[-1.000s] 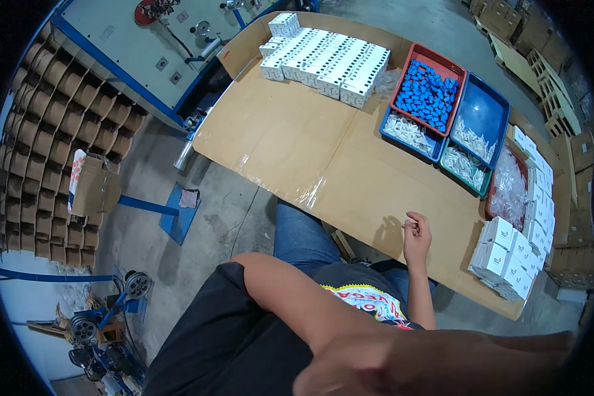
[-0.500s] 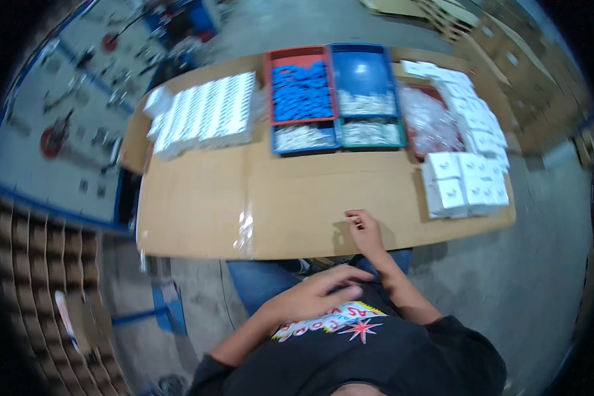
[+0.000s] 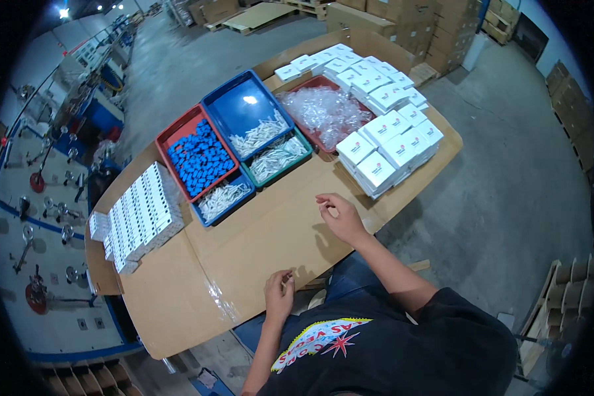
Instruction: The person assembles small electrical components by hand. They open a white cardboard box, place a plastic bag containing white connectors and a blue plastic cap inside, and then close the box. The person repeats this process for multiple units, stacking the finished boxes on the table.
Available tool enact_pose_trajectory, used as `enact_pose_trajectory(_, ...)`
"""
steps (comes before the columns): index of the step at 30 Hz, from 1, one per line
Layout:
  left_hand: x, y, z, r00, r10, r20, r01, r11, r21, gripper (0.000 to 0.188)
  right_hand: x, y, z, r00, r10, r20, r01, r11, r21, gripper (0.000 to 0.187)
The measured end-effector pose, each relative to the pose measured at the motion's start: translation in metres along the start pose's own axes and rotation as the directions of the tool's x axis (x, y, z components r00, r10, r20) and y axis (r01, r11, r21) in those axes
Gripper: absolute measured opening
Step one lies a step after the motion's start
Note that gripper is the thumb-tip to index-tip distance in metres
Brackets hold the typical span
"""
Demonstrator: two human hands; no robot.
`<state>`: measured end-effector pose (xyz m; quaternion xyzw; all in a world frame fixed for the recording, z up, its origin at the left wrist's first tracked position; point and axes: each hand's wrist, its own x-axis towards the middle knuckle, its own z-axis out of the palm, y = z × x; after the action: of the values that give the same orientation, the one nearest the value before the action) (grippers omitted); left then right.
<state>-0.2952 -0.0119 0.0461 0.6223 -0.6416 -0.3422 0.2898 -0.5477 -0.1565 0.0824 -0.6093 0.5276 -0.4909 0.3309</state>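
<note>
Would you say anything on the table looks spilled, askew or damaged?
Nothing stands out. The white boxes sit in tidy rows, the blue caps and white parts stay inside their trays, and both hands rest on bare cardboard.

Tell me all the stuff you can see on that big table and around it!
Table top: one, brown cardboard sheet, in the middle.
Red tray: one, holds many small blue pieces.
Blue tray: one, behind the red tray's right side, white pieces in its near end.
Green tray: one, near side of the blue tray, holds white pieces.
Small blue tray: one, near side of the red tray, white pieces inside.
Clear bags: a heap, in a red tray right of the trays.
White boxes: many, stacked at the right and far edge.
White boxes in rows: many, left side.
Left hand: near table edge, fingers curled, nothing seen in its grip.
Right hand: on the cardboard near the right boxes, grip apparently empty.
</note>
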Motion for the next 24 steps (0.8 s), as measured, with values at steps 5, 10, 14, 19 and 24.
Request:
enact_pose_trajectory(5,0.042,-0.013,0.047,0.966,0.240,-0.093,-0.223,0.961,0.164,0.034,0.022,0.023,-0.052,0.971,-0.120,-0.206,0.091,0.985,-0.143,0.024)
enact_pose_trajectory(10,0.057,0.000,0.069,0.940,0.320,-0.122,-0.262,0.901,0.347,0.043,0.033,0.010,-0.105,0.950,-0.088,-0.300,0.023,0.977,-0.211,0.023)
enact_pose_trajectory(14,0.055,0.007,0.072,0.946,0.303,-0.118,-0.240,0.895,0.377,0.047,0.049,0.015,-0.138,0.948,-0.144,-0.284,0.033,0.932,-0.362,0.024)
enact_pose_trajectory(19,0.056,0.000,0.073,0.949,0.295,-0.113,-0.225,0.882,0.413,0.050,0.104,0.025,-0.168,0.939,-0.179,-0.293,0.021,0.882,-0.471,0.026)
enact_pose_trajectory(24,0.056,0.000,0.071,0.954,0.282,-0.096,-0.220,0.884,0.412,0.052,0.206,0.075,-0.189,0.947,-0.152,-0.283,-0.040,0.818,-0.574,0.034)
